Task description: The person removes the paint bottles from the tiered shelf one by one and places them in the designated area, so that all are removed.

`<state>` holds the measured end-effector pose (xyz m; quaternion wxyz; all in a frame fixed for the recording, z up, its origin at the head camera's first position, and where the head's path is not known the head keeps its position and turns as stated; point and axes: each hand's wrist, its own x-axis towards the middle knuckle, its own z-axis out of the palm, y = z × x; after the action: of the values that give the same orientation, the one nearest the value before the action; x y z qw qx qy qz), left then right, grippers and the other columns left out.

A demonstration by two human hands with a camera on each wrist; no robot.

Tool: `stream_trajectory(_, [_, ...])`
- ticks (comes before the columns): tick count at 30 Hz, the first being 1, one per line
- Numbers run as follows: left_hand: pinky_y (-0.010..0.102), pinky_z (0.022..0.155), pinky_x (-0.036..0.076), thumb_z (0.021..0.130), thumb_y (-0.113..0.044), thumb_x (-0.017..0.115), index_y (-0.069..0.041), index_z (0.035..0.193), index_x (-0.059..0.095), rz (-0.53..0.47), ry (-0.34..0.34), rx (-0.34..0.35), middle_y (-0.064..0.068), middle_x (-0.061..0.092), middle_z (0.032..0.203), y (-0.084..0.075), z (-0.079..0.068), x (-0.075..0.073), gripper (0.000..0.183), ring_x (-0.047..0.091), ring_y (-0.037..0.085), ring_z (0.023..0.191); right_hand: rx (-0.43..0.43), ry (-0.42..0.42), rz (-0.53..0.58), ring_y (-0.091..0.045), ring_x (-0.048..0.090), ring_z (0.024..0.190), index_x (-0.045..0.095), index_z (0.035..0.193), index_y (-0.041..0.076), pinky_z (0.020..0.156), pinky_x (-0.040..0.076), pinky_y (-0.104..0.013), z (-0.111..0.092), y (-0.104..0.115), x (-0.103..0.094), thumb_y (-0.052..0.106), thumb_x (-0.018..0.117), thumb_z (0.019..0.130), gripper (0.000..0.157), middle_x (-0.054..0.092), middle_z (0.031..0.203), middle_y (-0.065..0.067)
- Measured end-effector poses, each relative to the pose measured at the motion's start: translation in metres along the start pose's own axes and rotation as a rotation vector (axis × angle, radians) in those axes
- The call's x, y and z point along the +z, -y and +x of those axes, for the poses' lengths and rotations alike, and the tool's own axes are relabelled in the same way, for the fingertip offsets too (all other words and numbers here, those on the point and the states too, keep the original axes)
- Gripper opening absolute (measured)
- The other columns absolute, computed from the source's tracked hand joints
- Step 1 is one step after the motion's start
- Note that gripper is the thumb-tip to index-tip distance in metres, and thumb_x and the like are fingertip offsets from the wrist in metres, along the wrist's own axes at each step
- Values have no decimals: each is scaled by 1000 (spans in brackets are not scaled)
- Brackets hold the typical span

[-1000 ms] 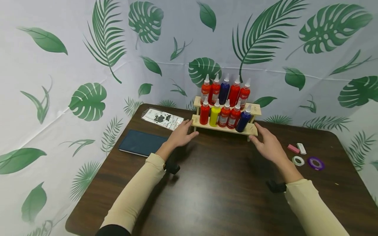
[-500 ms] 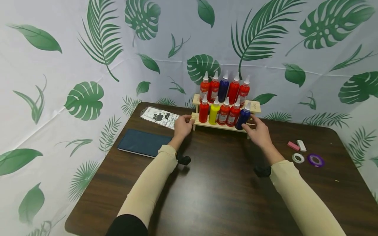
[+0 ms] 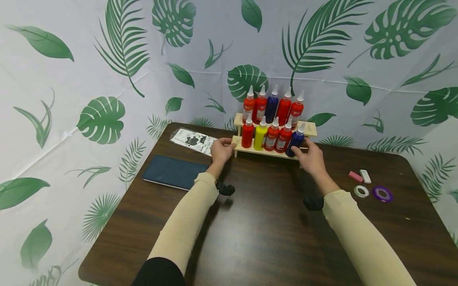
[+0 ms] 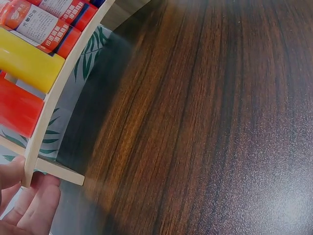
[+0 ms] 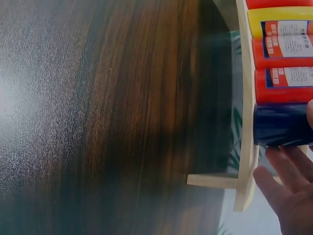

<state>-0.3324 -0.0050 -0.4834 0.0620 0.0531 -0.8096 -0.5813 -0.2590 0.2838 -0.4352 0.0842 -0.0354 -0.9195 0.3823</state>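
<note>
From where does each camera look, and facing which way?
Head: worn on head, facing forward and down at rack and table; left hand and right hand show.
Left wrist: worn there, facing table and rack's left end; left hand partly shows.
Right wrist: worn there, facing table and rack's right end; right hand partly shows.
Both wrist views share the yellow bottle.

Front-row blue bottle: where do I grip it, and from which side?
Likely best around the body of the front-row blue bottle, below its narrow white nozzle, from the right: it stands at the row's right end, with a red bottle close on its left.
</note>
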Motion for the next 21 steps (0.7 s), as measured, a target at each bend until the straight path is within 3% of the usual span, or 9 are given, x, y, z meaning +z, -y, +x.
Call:
stream_trajectory(10, [28,55,55,84,-12,74,-2,103,71,-35,14,-17,14,72,86,0,0,0,21,71,30,74,-18,-10,32,-43,52,118,40,142,3,96,44,-56,-13,0,-8,39,56,95,62,52,132,-26])
stream_trajectory(16, [25,53,54,84,-9,74,-1,103,70,-89,16,-31,17,72,86,0,-1,0,22,71,31,74,-85,5,18,-43,54,114,44,136,0,94,45,-57,-42,-3,-17,39,58,94,59,56,126,-27])
stream_trajectory(21, [25,53,54,83,-8,74,0,104,71,-136,15,-43,18,72,86,1,-2,0,22,71,32,73,-108,54,-33,-42,57,109,48,129,-3,89,48,-57,-73,-16,-13,36,61,94,54,59,117,-28])
